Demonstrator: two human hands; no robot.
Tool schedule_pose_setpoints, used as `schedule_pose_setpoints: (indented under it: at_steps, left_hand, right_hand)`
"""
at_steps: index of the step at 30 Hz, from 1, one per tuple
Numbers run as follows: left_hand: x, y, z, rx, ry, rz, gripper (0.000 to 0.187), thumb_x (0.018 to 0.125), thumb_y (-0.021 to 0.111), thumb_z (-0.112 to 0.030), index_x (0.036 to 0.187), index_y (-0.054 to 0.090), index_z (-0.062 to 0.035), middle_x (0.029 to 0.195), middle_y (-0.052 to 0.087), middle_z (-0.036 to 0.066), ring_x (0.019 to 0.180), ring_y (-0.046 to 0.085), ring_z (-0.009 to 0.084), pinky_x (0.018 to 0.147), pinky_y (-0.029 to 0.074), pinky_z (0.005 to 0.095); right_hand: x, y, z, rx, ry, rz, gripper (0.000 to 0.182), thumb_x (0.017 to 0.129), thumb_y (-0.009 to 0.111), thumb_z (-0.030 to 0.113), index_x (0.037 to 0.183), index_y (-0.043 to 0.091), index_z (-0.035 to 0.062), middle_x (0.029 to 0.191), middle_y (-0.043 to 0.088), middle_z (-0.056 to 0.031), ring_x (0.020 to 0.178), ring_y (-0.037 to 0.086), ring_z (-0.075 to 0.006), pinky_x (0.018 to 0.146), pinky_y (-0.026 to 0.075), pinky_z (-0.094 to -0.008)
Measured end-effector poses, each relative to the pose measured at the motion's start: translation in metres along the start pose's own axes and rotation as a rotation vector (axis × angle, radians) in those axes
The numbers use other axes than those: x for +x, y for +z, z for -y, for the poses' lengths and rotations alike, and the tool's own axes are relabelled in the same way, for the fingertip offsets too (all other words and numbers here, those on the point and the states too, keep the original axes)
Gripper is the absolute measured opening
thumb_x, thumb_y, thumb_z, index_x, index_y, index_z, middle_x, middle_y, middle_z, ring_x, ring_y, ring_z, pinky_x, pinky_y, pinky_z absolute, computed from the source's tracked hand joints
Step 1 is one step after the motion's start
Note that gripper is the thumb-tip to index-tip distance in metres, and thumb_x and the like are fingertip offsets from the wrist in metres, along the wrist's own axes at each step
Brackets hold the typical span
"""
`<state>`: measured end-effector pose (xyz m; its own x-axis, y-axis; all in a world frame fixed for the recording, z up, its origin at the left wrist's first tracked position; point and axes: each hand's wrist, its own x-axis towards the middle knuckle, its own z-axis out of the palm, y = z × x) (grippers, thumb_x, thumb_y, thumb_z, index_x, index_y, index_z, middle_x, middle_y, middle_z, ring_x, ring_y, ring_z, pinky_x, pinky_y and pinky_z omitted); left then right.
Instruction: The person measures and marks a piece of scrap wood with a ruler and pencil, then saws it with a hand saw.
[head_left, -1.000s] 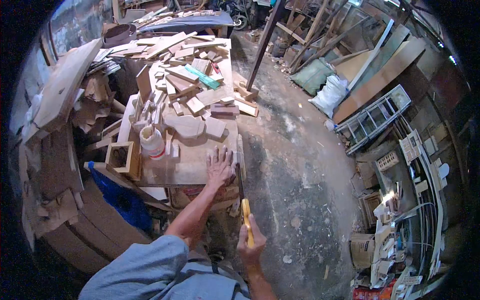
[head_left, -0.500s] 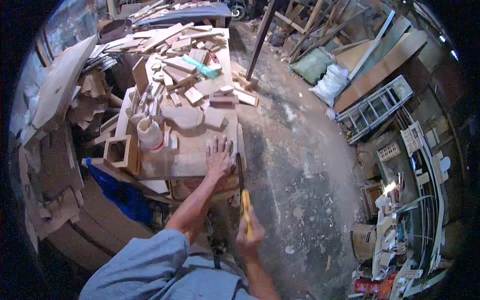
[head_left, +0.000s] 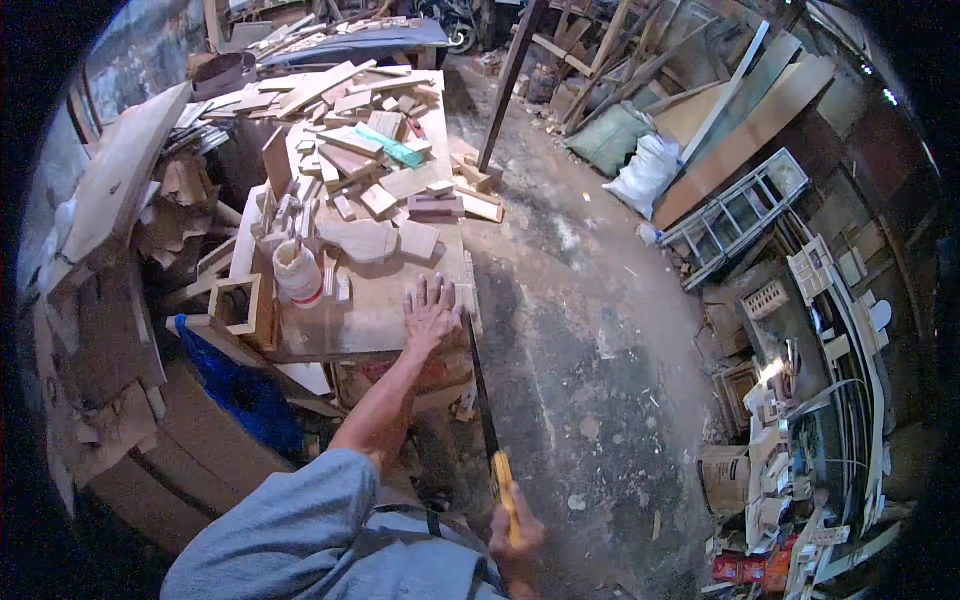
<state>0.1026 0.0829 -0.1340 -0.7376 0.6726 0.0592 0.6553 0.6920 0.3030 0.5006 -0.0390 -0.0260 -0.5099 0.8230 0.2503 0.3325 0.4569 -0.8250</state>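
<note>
My left hand [head_left: 432,316] lies flat with its fingers spread on the right edge of the wooden workbench [head_left: 375,285]. Just beyond its fingertips, a narrow strip of wood [head_left: 472,278] runs along that edge. My right hand [head_left: 517,525] is closed around the yellow handle of a handsaw [head_left: 483,395]. The dark blade reaches forward to the bench edge, right beside my left hand. Whether its teeth sit in wood cannot be made out. Cut wood pieces [head_left: 360,240] and a white plastic jar [head_left: 298,275] stand left of my left hand.
Wood offcuts [head_left: 350,150] are heaped over the bench's far half. A dark post [head_left: 508,85] rises near its far right corner. On the right, a ladder [head_left: 735,218] and sacks [head_left: 640,175] lie beside the stained floor [head_left: 600,400]. Blue plastic [head_left: 235,390] hangs at the near left.
My right hand has drawn the handsaw back towards my body and slightly right, so more of its blade shows. My left hand stays on the bench edge; the view has shifted slightly.
</note>
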Motion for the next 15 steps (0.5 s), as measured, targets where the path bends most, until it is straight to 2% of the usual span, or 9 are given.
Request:
schedule_pose_setpoints:
  at_steps: [1, 3, 5, 8, 9, 12, 15]
  left_hand:
    - [0.002, -0.001, 0.0, -0.014, 0.014, -0.019, 0.065, 0.102, 0.043, -0.053, 0.159, 0.036, -0.0231, 0.169, 0.025, 0.005, 0.158, 0.015, 0.0333, 0.123, 0.011, 0.0618]
    - [-0.001, 0.001, 0.005, -0.043, 0.039, -0.044, 0.065, 0.103, 0.042, -0.05, 0.16, 0.034, -0.0215, 0.169, 0.025, 0.006, 0.158, 0.014, 0.0325, 0.123, 0.01, 0.0609]
    - [-0.001, 0.0, 0.011, -0.215, 0.041, -0.054, 0.063, 0.104, 0.042, -0.048, 0.159, 0.034, -0.0193, 0.168, 0.028, 0.008, 0.157, 0.017, 0.0319, 0.123, 0.011, 0.0603]
    - [-0.004, -0.006, 0.02, -0.367, 0.067, -0.078, 0.061, 0.105, 0.042, -0.045, 0.159, 0.035, -0.0169, 0.166, 0.033, 0.009, 0.156, 0.023, 0.0315, 0.123, 0.013, 0.0599]
    - [-0.006, -0.01, 0.021, -0.404, 0.075, -0.089, 0.06, 0.105, 0.042, -0.043, 0.158, 0.035, -0.0163, 0.165, 0.034, 0.009, 0.155, 0.024, 0.0314, 0.123, 0.014, 0.0599]
    - [-0.012, -0.022, 0.014, -0.264, 0.146, -0.101, 0.058, 0.106, 0.043, -0.041, 0.157, 0.036, -0.0166, 0.163, 0.038, 0.008, 0.154, 0.028, 0.0324, 0.122, 0.019, 0.0614]
    - [-0.017, -0.022, 0.004, -0.053, 0.147, -0.081, 0.059, 0.105, 0.044, -0.042, 0.158, 0.036, -0.017, 0.164, 0.036, 0.006, 0.154, 0.026, 0.0321, 0.12, 0.022, 0.0623]
  right_hand:
    - [-0.015, -0.016, 0.003, 0.054, 0.142, 0.034, 0.044, 0.098, 0.063, 0.021, 0.136, 0.061, -0.0012, 0.09, 0.072, -0.0178, 0.069, 0.069, -0.0213, 0.065, 0.056, -0.0357]
    - [-0.027, -0.037, 0.002, 0.081, 0.206, 0.033, 0.045, 0.097, 0.064, 0.021, 0.135, 0.061, -0.003, 0.091, 0.072, -0.0184, 0.069, 0.069, -0.0225, 0.066, 0.056, -0.0372]
    - [-0.027, -0.049, -0.002, 0.041, 0.047, -0.047, 0.045, 0.098, 0.066, 0.025, 0.136, 0.062, 0.0016, 0.095, 0.075, -0.0193, 0.065, 0.067, -0.0236, 0.063, 0.056, -0.0394]
    - [-0.007, -0.053, 0.002, -0.131, 0.025, 0.037, 0.052, 0.095, 0.064, 0.017, 0.141, 0.054, -0.0058, 0.091, 0.069, -0.0135, 0.067, 0.063, -0.0208, 0.069, 0.054, -0.0327]
    - [0.01, -0.047, 0.013, -0.121, -0.05, 0.014, 0.054, 0.094, 0.065, 0.015, 0.142, 0.052, -0.0056, 0.098, 0.07, -0.0183, 0.07, 0.068, -0.0257, 0.068, 0.055, -0.0349]
    - [0.038, -0.016, -0.001, -0.185, -0.235, 0.044, 0.054, 0.093, 0.068, 0.014, 0.141, 0.052, -0.0051, 0.105, 0.07, -0.0242, 0.077, 0.073, -0.0349, 0.068, 0.058, -0.04]
    - [0.071, 0.027, -0.011, -0.156, -0.442, 0.03, 0.052, 0.093, 0.068, 0.013, 0.139, 0.053, -0.005, 0.108, 0.07, -0.0286, 0.083, 0.073, -0.0406, 0.068, 0.06, -0.0441]
